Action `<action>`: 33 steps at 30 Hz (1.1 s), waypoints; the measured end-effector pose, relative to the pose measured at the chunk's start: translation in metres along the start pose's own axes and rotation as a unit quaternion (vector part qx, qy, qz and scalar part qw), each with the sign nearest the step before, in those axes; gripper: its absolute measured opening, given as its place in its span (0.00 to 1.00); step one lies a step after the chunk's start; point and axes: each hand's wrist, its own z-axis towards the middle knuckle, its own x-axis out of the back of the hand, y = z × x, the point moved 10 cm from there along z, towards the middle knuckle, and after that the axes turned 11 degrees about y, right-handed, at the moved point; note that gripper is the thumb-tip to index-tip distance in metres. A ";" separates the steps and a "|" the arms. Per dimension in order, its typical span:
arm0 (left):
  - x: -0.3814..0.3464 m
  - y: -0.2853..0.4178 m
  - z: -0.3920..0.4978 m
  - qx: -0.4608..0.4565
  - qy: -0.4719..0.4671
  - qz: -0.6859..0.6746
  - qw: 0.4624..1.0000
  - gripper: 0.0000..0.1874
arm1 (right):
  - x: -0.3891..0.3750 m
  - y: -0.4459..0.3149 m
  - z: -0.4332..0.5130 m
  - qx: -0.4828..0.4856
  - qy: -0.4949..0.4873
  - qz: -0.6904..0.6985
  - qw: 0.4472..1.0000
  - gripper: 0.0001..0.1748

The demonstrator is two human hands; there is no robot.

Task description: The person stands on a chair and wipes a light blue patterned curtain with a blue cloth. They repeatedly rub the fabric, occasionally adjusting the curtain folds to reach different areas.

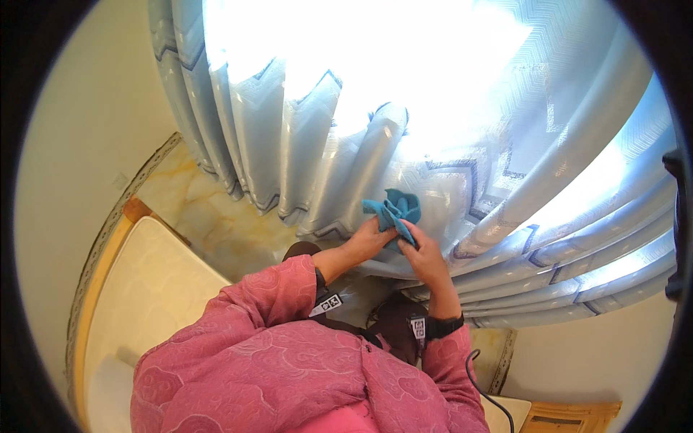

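Note:
A crumpled blue cloth (pixel 401 208) is bunched between my two hands, in front of a grey-blue patterned curtain (pixel 325 178). My left hand (pixel 372 238) grips its lower left side, with the thumb pointing right. On the right side, my right hand (pixel 423 253) pinches the cloth's lower edge between thumb and fingers. The two hands are close together, near the curtain's lower part. Some of the fingers are hidden behind the cloth.
Curtain folds spread across the front and right, with strong light glaring through. At left, a mattress (pixel 157 270) lies in a wooden bed frame (pixel 103 281) by the wall. Yellow-veined marble flooring (pixel 216 216) shows between. A wooden furniture piece (pixel 574 414) stands at lower right; a black cable (pixel 495 403) hangs nearby.

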 end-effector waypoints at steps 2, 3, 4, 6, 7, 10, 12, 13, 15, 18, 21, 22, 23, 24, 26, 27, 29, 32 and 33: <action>0.017 0.004 0.005 -0.011 0.017 0.124 0.992 0.14 | 0.000 0.007 -0.015 -0.003 -0.003 0.053 0.999 0.30; 0.029 0.019 0.010 -0.041 0.048 0.125 0.990 0.14 | -0.001 0.009 -0.022 0.006 -0.017 0.097 0.995 0.32; 0.040 0.040 0.016 -0.068 0.082 0.124 0.987 0.13 | 0.005 0.018 -0.028 0.003 -0.001 0.088 0.996 0.35; 0.061 0.099 0.037 -0.136 0.167 0.170 0.962 0.13 | 0.030 0.044 -0.036 -0.036 0.081 0.076 0.993 0.35; 0.069 0.145 0.050 -0.212 0.215 0.198 0.933 0.13 | 0.042 0.059 -0.041 -0.058 0.120 0.095 0.986 0.35; 0.055 0.285 0.084 -0.489 0.284 0.231 0.791 0.12 | 0.051 0.100 -0.054 -0.131 0.115 0.191 0.966 0.31; 0.014 0.341 0.117 -0.624 0.282 0.343 0.643 0.16 | 0.047 0.112 -0.062 -0.109 0.077 0.161 0.978 0.29; -0.007 0.340 0.144 -0.618 0.252 0.350 0.657 0.19 | 0.044 0.118 -0.066 -0.105 0.060 0.170 0.978 0.27; -0.045 0.317 0.169 -0.640 0.221 0.328 0.659 0.24 | 0.040 0.129 -0.076 -0.092 0.043 0.160 0.982 0.25; -0.083 0.150 0.185 -0.377 0.022 0.577 0.724 0.29 | 0.041 0.144 -0.092 -0.068 0.025 0.148 0.986 0.26; -0.072 -0.005 0.100 -0.312 -0.212 0.648 0.662 0.20 | 0.055 0.170 -0.111 -0.112 0.012 0.177 0.978 0.25; -0.048 -0.032 0.098 -0.202 -0.210 0.611 0.737 0.19 | 0.063 0.178 -0.116 -0.117 0.013 0.162 0.980 0.25; -0.022 -0.057 0.093 -0.065 -0.202 0.582 0.785 0.19 | 0.068 0.186 -0.124 -0.139 0.005 0.149 0.979 0.24; -0.011 -0.033 0.104 -0.098 -0.128 0.522 0.837 0.17 | 0.073 0.196 -0.131 -0.170 0.000 0.134 0.976 0.24; 0.000 0.059 0.131 -0.231 0.003 0.348 0.909 0.13 | 0.085 0.198 -0.139 -0.162 0.023 0.158 0.974 0.23; -0.001 0.109 0.153 -0.275 0.051 0.387 0.879 0.12 | 0.086 0.197 -0.143 -0.163 0.031 0.173 0.971 0.23; -0.006 0.210 0.178 -0.347 0.194 0.278 0.875 0.14 | 0.085 0.194 -0.152 -0.167 0.050 0.181 0.968 0.23; -0.073 0.312 0.172 -0.585 0.154 0.121 0.787 0.19 | 0.069 0.183 -0.163 -0.181 0.064 0.198 0.961 0.22; -0.101 0.305 0.176 -0.580 0.152 0.185 0.778 0.20 | 0.061 0.183 -0.169 -0.212 0.060 0.200 0.955 0.21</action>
